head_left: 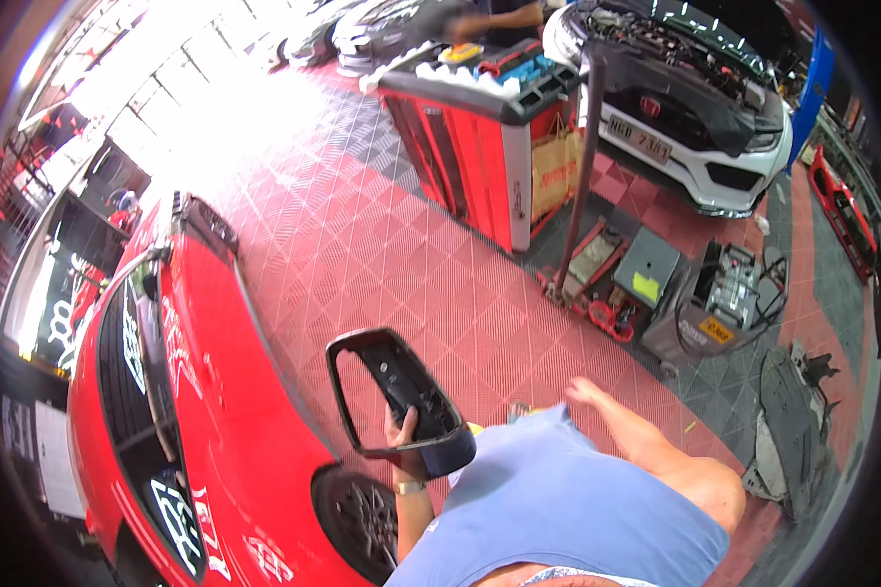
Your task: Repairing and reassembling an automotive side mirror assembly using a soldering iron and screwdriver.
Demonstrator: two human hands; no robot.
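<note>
A dark side mirror housing (439, 452), its frame hollow where the glass sits, is held up by my left hand (402, 427). The fingers and thumb wrap its lower inner edge, and a wristwatch (410, 487) circles that wrist. Just left of the housing stands a red car (235, 411), its front wheel arch and dark wheel (357, 519) closest to my left forearm. My right arm reaches forward over the floor, away from the housing. At its end my right hand (582, 389) is small and slightly blurred, its fingers seeming loosely stretched with nothing visible in them.
A red tool cabinet (460, 166) with tools on top stands ahead. Right of it are a floor jack (597, 259), a grey wheeled charger (700, 318) and a white car (695, 176) with its hood up. Dark plastic panels (788, 430) lie at right. Behind the cabinet a person's arm (509, 20) shows.
</note>
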